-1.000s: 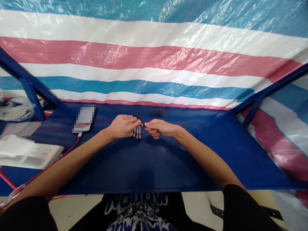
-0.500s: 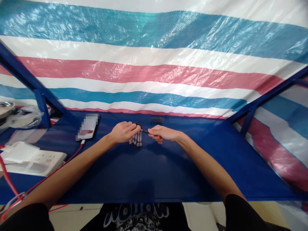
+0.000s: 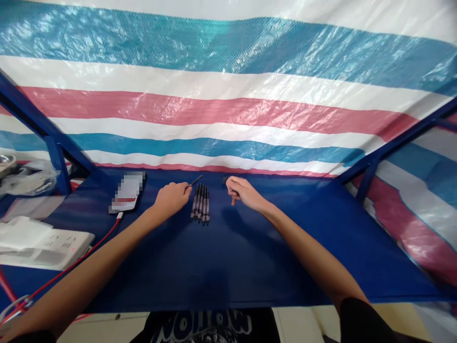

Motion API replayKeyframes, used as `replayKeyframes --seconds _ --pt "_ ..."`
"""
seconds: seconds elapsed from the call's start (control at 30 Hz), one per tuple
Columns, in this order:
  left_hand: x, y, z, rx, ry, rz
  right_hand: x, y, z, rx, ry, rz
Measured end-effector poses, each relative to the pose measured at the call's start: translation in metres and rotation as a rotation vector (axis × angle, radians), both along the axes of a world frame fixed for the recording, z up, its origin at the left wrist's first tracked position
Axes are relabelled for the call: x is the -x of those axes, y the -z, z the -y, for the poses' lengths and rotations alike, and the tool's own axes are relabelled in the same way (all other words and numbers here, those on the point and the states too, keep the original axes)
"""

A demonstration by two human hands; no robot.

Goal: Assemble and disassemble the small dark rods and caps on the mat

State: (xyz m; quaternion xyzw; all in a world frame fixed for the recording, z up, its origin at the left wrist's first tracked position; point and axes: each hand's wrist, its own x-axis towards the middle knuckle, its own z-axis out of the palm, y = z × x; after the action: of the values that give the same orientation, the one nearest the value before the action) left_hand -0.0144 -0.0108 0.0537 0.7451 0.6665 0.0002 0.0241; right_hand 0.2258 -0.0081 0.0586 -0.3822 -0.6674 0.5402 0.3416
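Note:
My left hand [image 3: 172, 199] is closed around a slim dark pen [image 3: 196, 180], whose pointed end sticks out up and to the right. Just right of that hand, several dark pens [image 3: 200, 205] lie side by side on the blue table surface. My right hand [image 3: 244, 191] hovers at the back, its fingers curled together; whatever they pinch, if anything, is hidden. Behind its fingertips sits a small dark cylindrical piece [image 3: 224, 180], and the hand covers most of the row there.
A phone [image 3: 128, 193] on a red cable lies at the left. Nearer stands a white power strip [image 3: 67, 245]. Blue metal braces [image 3: 59, 164] rise at both sides, and a striped plastic sheet [image 3: 221, 112] hangs behind the table [image 3: 214, 267].
My hands have drawn apart. The left has moved left with the pen, uncovering the row of pens. The right has shifted slightly up and right, now covering most of the small cylinders.

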Motion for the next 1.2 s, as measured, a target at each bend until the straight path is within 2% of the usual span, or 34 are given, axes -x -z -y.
replayKeyframes --seconds 0.1,0.2,0.27,0.4,0.57,0.87,1.2 --pt "0.004 0.006 0.005 0.056 -0.062 0.035 0.007 0.013 0.001 -0.225 0.079 0.12" --pt "0.008 0.013 0.009 0.063 -0.105 0.052 0.013 0.032 -0.001 -0.517 0.23 0.261" --pt "0.01 0.016 0.01 0.05 -0.112 0.063 0.017 0.045 -0.002 -0.599 0.263 0.298" --pt "0.012 0.021 0.01 0.017 -0.105 0.083 0.022 0.063 -0.003 -0.613 0.251 0.336" --pt "0.01 0.029 0.01 -0.023 -0.085 0.095 0.023 0.072 -0.004 -0.652 0.217 0.393" --pt "0.004 0.035 0.011 -0.071 -0.074 0.109 0.025 0.076 -0.004 -0.672 0.206 0.475" --pt "0.006 0.042 0.01 -0.105 -0.038 0.094 0.026 0.075 -0.003 -0.663 0.21 0.467"
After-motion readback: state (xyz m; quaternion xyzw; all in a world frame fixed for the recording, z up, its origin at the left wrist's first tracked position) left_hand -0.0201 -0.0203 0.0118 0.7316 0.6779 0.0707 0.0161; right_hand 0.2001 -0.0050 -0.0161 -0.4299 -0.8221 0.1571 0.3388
